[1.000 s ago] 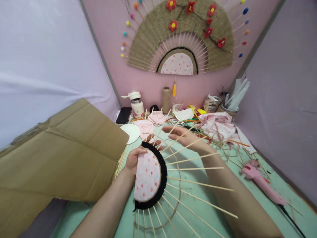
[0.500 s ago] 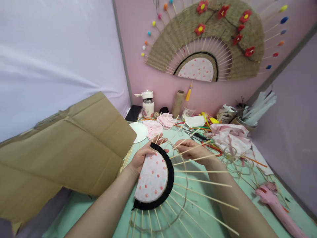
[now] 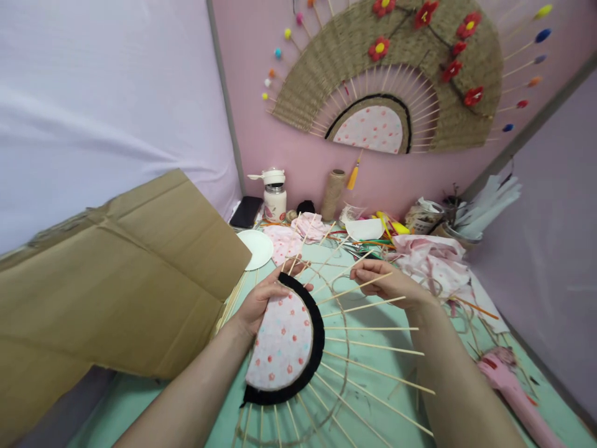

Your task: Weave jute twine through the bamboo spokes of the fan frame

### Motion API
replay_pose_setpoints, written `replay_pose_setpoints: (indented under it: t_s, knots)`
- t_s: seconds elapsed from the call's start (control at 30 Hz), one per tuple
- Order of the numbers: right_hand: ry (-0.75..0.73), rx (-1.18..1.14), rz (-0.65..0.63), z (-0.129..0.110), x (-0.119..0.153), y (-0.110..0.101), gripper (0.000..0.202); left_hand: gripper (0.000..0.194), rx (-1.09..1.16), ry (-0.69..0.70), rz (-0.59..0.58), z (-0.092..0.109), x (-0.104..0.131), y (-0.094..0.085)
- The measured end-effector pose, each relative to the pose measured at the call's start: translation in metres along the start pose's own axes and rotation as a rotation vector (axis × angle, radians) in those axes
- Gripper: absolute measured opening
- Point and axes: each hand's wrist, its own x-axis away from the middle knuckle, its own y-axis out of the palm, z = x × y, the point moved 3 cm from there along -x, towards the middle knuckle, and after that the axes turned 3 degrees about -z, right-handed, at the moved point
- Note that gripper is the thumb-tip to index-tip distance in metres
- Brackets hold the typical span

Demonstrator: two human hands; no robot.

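My left hand point(image 3: 259, 305) grips the upper end of a half-round fan base point(image 3: 280, 345), its thumb on the front and its other fingers behind. Pale cloth with red flower prints covers the base, and a black band point(image 3: 318, 336) edges its curve. Thin bamboo sticks point(image 3: 373, 328) radiate from the band. A strand of twine point(image 3: 347, 348) runs in an arc across the sticks. To the right of the upper sticks, my right hand point(image 3: 385, 280) pinches the twine's free length, which stretches from near my left fingers. Part of the left fingers is hidden behind the base.
A large cardboard sheet point(image 3: 153, 267) leans at left beside a white paper plate point(image 3: 261, 250). Behind are a bottle point(image 3: 275, 204), a phone point(image 3: 246, 212) and a twine roll point(image 3: 333, 195). A pink glue gun point(image 3: 517, 386) lies at right. A decorated fan point(image 3: 321, 84) hangs on the wall.
My right hand has moved right, away from my left hand, drawing out the twine between them. The fan base has shifted slightly left and down in view.
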Motion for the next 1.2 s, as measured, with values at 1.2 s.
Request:
replay_pose_setpoints:
  t_s: [1.2]
  knots:
    - [-0.307, -0.212, 0.242, -0.014, 0.010, -0.027, 0.023, 0.060, -0.007, -0.025, -0.036, -0.012, -0.001, 0.007]
